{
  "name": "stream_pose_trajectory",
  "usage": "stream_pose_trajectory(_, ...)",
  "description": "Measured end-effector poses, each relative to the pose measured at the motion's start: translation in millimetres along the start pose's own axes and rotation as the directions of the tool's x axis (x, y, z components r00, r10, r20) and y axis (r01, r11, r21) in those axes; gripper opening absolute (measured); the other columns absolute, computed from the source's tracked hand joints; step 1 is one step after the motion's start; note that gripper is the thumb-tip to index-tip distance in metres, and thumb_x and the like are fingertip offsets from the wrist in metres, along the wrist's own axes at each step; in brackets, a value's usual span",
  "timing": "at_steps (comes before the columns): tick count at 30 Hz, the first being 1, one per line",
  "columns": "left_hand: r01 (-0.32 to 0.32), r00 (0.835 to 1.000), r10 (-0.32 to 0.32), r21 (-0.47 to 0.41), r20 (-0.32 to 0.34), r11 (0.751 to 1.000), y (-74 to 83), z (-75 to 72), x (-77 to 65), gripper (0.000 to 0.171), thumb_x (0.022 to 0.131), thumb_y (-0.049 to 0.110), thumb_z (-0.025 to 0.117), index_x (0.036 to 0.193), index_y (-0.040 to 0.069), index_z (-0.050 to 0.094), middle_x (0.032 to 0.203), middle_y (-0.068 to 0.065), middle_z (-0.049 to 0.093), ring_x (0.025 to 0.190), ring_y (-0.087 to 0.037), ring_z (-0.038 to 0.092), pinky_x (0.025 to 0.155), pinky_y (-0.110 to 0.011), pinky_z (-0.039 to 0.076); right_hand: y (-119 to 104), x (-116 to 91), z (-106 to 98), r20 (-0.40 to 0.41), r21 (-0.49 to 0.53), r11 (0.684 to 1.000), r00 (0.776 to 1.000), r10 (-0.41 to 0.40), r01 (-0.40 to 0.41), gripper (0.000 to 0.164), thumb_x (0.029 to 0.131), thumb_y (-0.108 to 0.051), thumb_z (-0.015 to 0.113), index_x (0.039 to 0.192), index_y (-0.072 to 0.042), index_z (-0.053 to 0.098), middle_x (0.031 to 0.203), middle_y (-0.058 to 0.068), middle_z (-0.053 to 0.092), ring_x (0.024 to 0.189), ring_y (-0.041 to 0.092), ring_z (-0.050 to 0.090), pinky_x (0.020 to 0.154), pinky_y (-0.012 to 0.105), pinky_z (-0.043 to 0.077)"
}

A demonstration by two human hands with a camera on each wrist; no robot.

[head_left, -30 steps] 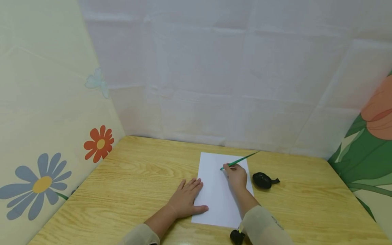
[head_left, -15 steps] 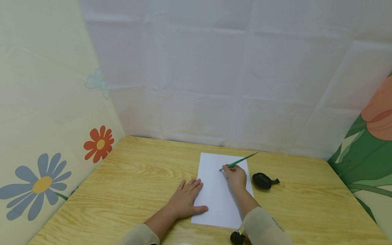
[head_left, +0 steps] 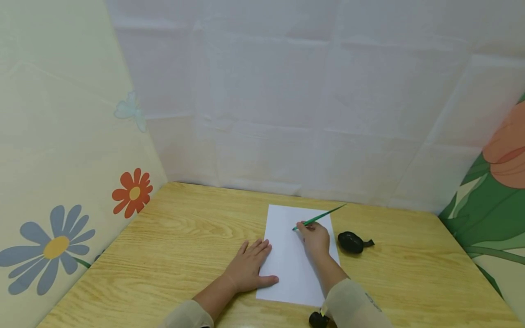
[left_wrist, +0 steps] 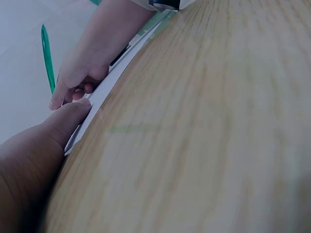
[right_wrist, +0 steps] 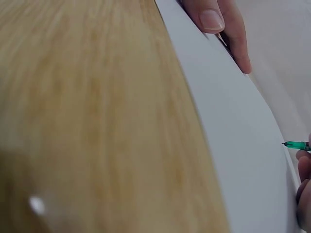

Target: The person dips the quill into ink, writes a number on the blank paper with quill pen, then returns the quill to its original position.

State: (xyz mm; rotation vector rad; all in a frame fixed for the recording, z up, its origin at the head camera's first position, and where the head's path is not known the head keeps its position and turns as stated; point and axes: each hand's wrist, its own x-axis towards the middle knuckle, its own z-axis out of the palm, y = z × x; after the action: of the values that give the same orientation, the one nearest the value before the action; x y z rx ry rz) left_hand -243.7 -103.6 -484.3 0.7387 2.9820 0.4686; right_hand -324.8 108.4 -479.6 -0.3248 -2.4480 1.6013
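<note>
A white sheet of paper (head_left: 287,269) lies on the wooden table. My right hand (head_left: 316,240) pinches a slim green pen (head_left: 321,215) with a long tapering tail over the sheet's upper part. In the right wrist view the fine tip of the pen (right_wrist: 295,144) points at the paper (right_wrist: 233,126); I cannot tell whether it touches. No mark on the sheet can be made out. My left hand (head_left: 248,268) rests flat across the sheet's left edge, fingers straight and thumb spread onto the paper. The left wrist view shows the thumb near the pen hand (left_wrist: 80,73).
A black oval object (head_left: 351,242) with a short stub lies right of the paper. Another small black object (head_left: 317,320) sits by the right sleeve at the near edge. A pale cloth backdrop (head_left: 262,114) rises behind the table, with flower-printed panels on both sides.
My right hand and the pen have slid slightly toward me and to the left over the paper. The left hand has stayed in place.
</note>
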Motion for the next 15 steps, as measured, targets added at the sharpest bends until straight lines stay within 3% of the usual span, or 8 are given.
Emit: stream_pose_trajectory(15, 0.004, 1.0, -0.004, -0.006, 0.004, 1.0, 1.0, -2.4, -0.2, 0.093, 0.085, 0.071, 0.054, 0.15, 0.007, 0.038, 0.159, -0.008, 0.034, 0.15, -0.028, 0.026, 0.122, -0.055, 0.013, -1.2, -3.4, -1.2, 0.057, 0.0, 1.0, 0.998, 0.016, -0.016, 0.029, 0.089, -0.031, 0.071, 0.1, -0.004, 0.074, 0.089, 0.011, 0.074, 0.064, 0.011, 0.059, 0.058, 0.023, 0.048)
